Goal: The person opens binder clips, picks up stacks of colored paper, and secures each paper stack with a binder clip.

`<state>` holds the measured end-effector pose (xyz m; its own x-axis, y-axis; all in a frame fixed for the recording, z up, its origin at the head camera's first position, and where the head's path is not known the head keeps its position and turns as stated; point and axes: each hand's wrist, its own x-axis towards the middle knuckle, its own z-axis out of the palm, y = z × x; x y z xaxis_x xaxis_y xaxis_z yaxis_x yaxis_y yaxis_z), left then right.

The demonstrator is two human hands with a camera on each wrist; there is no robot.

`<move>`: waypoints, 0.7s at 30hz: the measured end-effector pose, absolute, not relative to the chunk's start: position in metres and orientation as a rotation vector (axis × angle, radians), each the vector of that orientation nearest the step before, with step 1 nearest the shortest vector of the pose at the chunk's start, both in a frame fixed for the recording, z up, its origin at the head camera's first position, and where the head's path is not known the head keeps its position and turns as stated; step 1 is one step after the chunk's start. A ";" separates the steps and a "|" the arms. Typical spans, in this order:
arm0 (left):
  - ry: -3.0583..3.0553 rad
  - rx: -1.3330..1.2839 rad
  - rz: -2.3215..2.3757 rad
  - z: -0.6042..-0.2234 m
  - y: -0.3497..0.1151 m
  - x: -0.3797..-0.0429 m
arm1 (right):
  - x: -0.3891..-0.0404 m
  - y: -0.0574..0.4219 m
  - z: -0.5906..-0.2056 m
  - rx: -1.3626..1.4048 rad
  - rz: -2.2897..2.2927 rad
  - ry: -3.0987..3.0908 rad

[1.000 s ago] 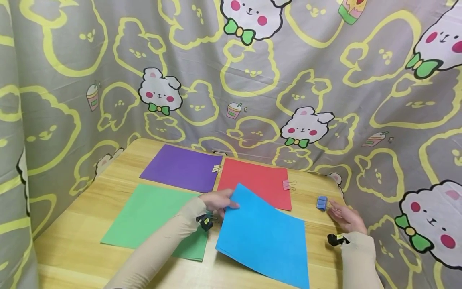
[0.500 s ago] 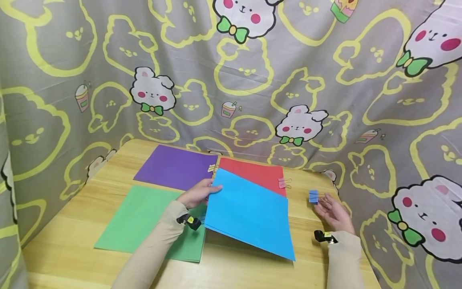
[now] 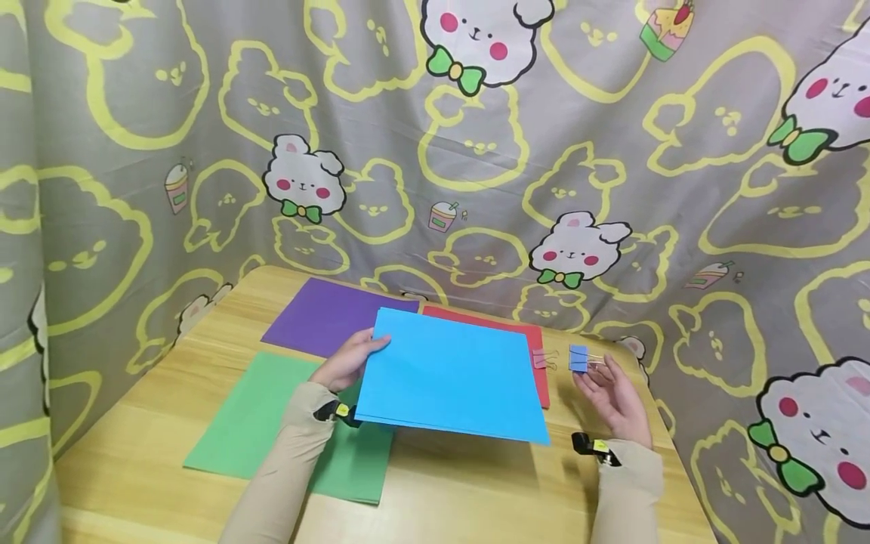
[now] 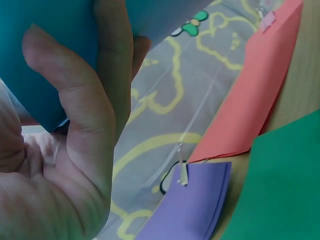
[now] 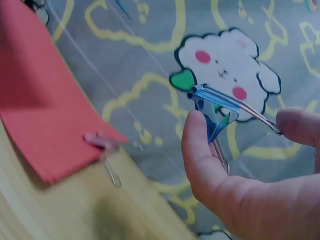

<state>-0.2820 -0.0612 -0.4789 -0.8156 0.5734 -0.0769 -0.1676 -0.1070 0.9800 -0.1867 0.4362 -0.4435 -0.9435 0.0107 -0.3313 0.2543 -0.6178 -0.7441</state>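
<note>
Blue sheets of paper (image 3: 448, 374) are held up above the table by my left hand (image 3: 350, 359), which pinches their left edge between thumb and fingers. In the left wrist view the thumb (image 4: 70, 75) lies over the blue paper (image 4: 45, 85). My right hand (image 3: 618, 400) holds a blue binder clip (image 3: 578, 359) by its wire handles, to the right of the sheets and apart from them. The right wrist view shows the blue binder clip (image 5: 215, 110) between thumb and finger, its wire handles spread apart.
Purple paper (image 3: 326, 317) lies at the back left, with a pale clip (image 4: 183, 174) on its edge. Red paper (image 3: 537, 336), partly covered by the blue sheets, bears a pink binder clip (image 3: 540, 359). Green paper (image 3: 238, 423) lies front left on the wooden table (image 3: 448, 491). A patterned curtain (image 3: 381, 113) hangs behind.
My left hand has lifted the blue sheets up and leftward, bringing them flatter to view. My right hand has brought the blue binder clip up and left, closer to the sheets.
</note>
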 end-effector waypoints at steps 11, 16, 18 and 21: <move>1.636 0.446 2.025 -0.476 -0.076 -0.290 | -0.201 0.406 -0.448 0.443 -2.612 1.365; 1.630 0.439 2.035 -0.477 -0.079 -0.291 | -0.205 0.397 -0.451 0.418 -2.583 1.410; 1.636 0.429 2.036 -0.477 -0.080 -0.291 | -0.206 0.395 -0.451 0.409 -2.581 1.408; 1.643 0.421 2.038 -0.477 -0.080 -0.291 | -0.207 0.392 -0.451 0.410 -2.576 1.395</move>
<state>-0.2911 -0.0796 -0.4772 -0.8348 0.5470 -0.0624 -0.1770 -0.1593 0.9712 -0.2069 0.3925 -0.4510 -0.9450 -0.0292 -0.3258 0.2889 -0.5420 -0.7892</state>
